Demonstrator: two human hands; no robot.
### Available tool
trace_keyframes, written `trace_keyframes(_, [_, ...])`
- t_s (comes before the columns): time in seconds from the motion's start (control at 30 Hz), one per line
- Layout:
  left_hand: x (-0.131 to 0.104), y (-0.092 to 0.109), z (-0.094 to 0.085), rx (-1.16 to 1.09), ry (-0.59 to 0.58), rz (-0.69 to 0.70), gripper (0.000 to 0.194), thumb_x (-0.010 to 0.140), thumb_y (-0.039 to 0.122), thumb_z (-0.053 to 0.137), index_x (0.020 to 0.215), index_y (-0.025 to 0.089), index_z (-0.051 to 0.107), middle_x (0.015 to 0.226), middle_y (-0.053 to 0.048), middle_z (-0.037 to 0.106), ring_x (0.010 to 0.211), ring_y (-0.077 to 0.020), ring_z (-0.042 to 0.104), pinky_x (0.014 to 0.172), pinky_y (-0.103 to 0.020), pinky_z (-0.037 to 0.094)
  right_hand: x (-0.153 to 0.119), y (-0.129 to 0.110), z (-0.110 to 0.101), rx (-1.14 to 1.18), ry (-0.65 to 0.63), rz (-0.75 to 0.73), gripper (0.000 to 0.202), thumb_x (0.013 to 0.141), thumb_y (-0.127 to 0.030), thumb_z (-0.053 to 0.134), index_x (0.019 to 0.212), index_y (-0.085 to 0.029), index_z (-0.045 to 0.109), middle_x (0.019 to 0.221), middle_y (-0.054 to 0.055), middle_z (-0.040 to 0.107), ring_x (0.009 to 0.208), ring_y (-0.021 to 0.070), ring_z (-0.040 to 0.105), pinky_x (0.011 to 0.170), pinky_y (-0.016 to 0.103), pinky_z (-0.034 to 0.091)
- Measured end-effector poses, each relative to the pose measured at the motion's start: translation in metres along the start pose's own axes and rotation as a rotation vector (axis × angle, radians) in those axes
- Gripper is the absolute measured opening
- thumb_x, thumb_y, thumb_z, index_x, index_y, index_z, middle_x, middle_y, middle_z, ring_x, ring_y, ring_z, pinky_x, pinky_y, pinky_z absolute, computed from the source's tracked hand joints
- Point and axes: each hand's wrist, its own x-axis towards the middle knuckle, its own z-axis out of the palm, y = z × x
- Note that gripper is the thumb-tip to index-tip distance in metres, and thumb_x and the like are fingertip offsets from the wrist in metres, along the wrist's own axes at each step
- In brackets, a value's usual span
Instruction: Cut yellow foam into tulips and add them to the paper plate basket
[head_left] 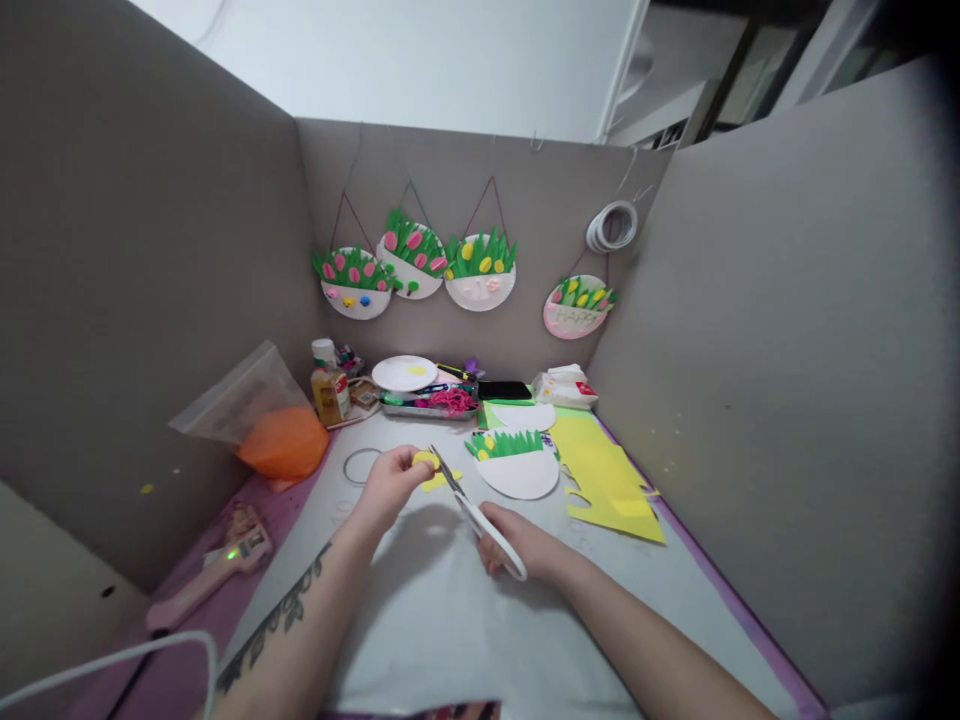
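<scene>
My left hand (395, 485) pinches a small piece of yellow paper (426, 459) between thumb and fingers. In my right hand (510, 540) is a pair of white-handled scissors (480, 520), whose blades point up and left, their tips close to the yellow piece. More yellow scraps (442, 482) lie on the table just under the held piece. Beyond my right hand rests a white paper-plate basket (519, 473) with green paper grass and a few yellow flowers along its top edge.
A cut-into yellow sheet (611, 480) lies at the right. A tray of craft supplies (427, 408), a glue bottle (330, 385) and a bag of orange material (281, 435) stand behind. A lit glue gun (217, 572) lies left. Finished plate baskets (480, 292) hang on the grey back panel.
</scene>
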Motion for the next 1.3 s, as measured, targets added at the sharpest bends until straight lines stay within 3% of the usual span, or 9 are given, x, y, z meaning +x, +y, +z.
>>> trace_keyframes(0.3, [-0.002, 0.008, -0.002, 0.015, -0.042, -0.01, 0.01, 0.063, 0.024, 0.062, 0.064, 0.015, 0.06, 0.065, -0.001, 0.065, 0.063, -0.0139, 0.058, 0.06, -0.023, 0.042, -0.004, -0.005, -0.003, -0.115, 0.038, 0.013, 0.018, 0.064, -0.019, 0.054, 0.076, -0.019, 0.041, 0.057, -0.006, 0.053, 0.046, 0.008, 0.049, 0.042, 0.018, 0.035])
trace_keyframes(0.53, [-0.005, 0.016, -0.004, 0.121, -0.081, -0.036, 0.015, 0.061, 0.03, 0.062, 0.062, 0.015, 0.06, 0.065, -0.002, 0.065, 0.063, -0.0147, 0.057, 0.056, -0.022, 0.039, -0.004, -0.004, -0.007, -0.041, -0.032, 0.066, 0.024, 0.06, -0.017, 0.057, 0.077, -0.019, 0.04, 0.06, -0.006, 0.054, 0.05, 0.0086, 0.052, 0.048, 0.02, 0.043])
trace_keyframes(0.8, [-0.004, 0.013, -0.006, 0.146, -0.154, -0.035, 0.014, 0.064, 0.029, 0.06, 0.062, 0.015, 0.058, 0.063, 0.0, 0.063, 0.061, -0.0126, 0.055, 0.056, -0.021, 0.038, -0.008, -0.01, -0.006, -0.075, -0.05, 0.071, 0.025, 0.059, -0.015, 0.055, 0.079, -0.019, 0.04, 0.061, -0.006, 0.055, 0.052, 0.0094, 0.053, 0.051, 0.021, 0.043])
trace_keyframes(1.13, [-0.003, 0.014, -0.009, 0.148, -0.205, -0.076, 0.009, 0.061, 0.025, 0.06, 0.061, 0.015, 0.06, 0.061, 0.001, 0.063, 0.061, -0.0128, 0.056, 0.058, -0.022, 0.04, -0.011, -0.012, -0.013, -0.215, -0.005, 0.079, 0.018, 0.06, -0.013, 0.05, 0.076, -0.018, 0.044, 0.054, -0.007, 0.051, 0.046, 0.0074, 0.046, 0.042, 0.017, 0.032])
trace_keyframes(1.3, [-0.006, 0.02, -0.007, 0.207, -0.182, -0.106, 0.012, 0.059, 0.026, 0.06, 0.061, 0.015, 0.062, 0.062, -0.001, 0.064, 0.062, -0.0144, 0.056, 0.055, -0.022, 0.039, -0.01, -0.007, -0.018, -0.118, -0.078, 0.06, 0.023, 0.059, -0.013, 0.053, 0.079, -0.019, 0.042, 0.061, -0.007, 0.054, 0.052, 0.0085, 0.051, 0.05, 0.02, 0.04])
